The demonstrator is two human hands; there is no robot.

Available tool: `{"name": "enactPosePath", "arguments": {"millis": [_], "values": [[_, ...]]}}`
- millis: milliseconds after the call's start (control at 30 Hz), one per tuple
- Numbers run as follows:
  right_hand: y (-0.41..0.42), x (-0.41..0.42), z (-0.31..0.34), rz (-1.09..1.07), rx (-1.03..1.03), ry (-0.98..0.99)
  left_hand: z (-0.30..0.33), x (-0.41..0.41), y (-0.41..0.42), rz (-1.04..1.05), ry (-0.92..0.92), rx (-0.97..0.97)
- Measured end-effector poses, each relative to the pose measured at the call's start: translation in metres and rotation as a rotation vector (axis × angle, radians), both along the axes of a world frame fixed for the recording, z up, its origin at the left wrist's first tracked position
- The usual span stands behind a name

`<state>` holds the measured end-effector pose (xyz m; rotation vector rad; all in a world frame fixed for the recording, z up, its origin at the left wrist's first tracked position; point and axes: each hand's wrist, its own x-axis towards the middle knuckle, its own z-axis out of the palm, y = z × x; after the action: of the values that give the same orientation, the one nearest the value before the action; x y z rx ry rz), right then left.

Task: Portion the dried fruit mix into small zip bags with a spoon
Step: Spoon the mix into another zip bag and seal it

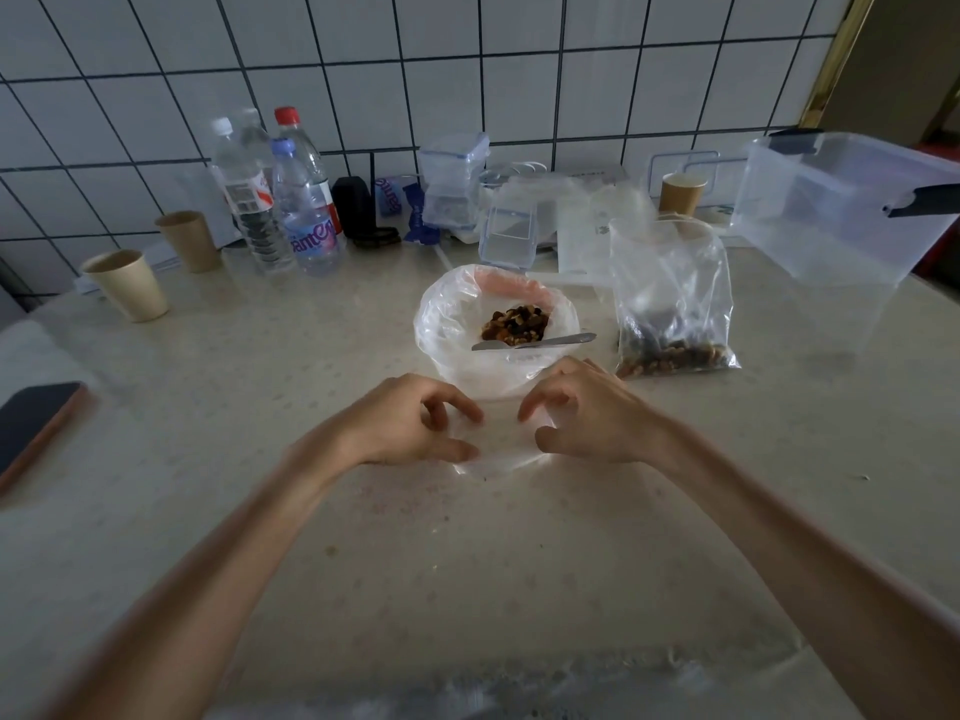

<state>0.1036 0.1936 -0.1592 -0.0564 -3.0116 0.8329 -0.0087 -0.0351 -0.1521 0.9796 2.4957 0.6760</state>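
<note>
A round white bowl lined with clear plastic film (496,324) stands mid-bench on the pale speckled bench (260,511) and serves as landmark. Inside it lies a small heap of brown and dark dried fruit mix (515,323), with a metal spoon (535,342) resting across the near rim, handle pointing right. Directly in front of the bowl, a small clear empty zip bag (498,439) lies flat on the bench, almost touching the bowl's near wall. The left hand (410,420) pinches the bag's left edge between thumb and curled fingers; the right hand (587,413) pinches its right edge likewise. Each grip is nearly closed on the plastic. To the right of the bowl, a larger clear plastic bag holding dried fruit mix at its bottom (672,304) stands upright. Further right sits a large clear plastic storage box (841,215). Left of the bowl, well apart, stand clear water bottles (291,200) and beige paper cups (127,283).
</note>
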Motion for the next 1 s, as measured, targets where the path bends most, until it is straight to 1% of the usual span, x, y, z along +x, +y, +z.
{"name": "enactPosePath", "arguments": {"millis": [67,100,200,233,267,333,400,533,567,633,700,800,833,900,1000], "values": [[0.001,0.002,-0.004,-0.005,-0.040,0.035,-0.003,0.000,-0.002,0.027,0.000,0.088],[0.001,0.002,-0.005,-0.013,-0.113,0.064,-0.004,0.000,-0.003,0.053,-0.009,0.153],[0.005,0.005,-0.002,-0.140,-0.487,0.178,-0.007,0.000,-0.004,0.181,-0.075,0.392],[0.006,0.005,0.000,-0.210,-0.564,0.225,-0.008,-0.001,-0.004,0.224,-0.086,0.460],[0.008,0.003,0.000,-0.285,-0.598,0.272,-0.009,-0.003,-0.003,0.261,-0.093,0.518],[0.014,-0.002,0.000,-0.434,-0.584,0.331,-0.012,-0.010,-0.001,0.333,-0.104,0.610],[0.020,-0.009,0.004,-0.529,-0.514,0.318,-0.015,-0.019,0.003,0.423,-0.081,0.655],[0.021,-0.021,0.009,-0.597,-0.194,0.181,-0.022,-0.036,0.015,0.656,0.045,0.701],[0.019,-0.023,0.009,-0.601,-0.143,0.163,-0.023,-0.038,0.017,0.681,0.045,0.692],[0.020,-0.032,0.009,-0.604,-0.145,0.133,-0.024,-0.045,0.026,0.681,0.010,0.643],[0.023,-0.042,0.008,-0.620,-0.238,0.123,-0.022,-0.050,0.037,0.665,-0.027,0.597],[0.028,-0.053,0.008,-0.658,-0.360,0.187,-0.019,-0.060,0.051,0.601,-0.085,0.611],[0.030,-0.056,0.009,-0.661,-0.440,0.200,-0.019,-0.063,0.054,0.579,-0.100,0.603],[0.032,-0.060,0.012,-0.640,-0.677,0.200,-0.020,-0.066,0.059,0.552,-0.096,0.579],[0.034,-0.066,0.017,-0.478,-1.026,0.172,-0.031,-0.071,0.065,0.557,0.062,0.480]]}}
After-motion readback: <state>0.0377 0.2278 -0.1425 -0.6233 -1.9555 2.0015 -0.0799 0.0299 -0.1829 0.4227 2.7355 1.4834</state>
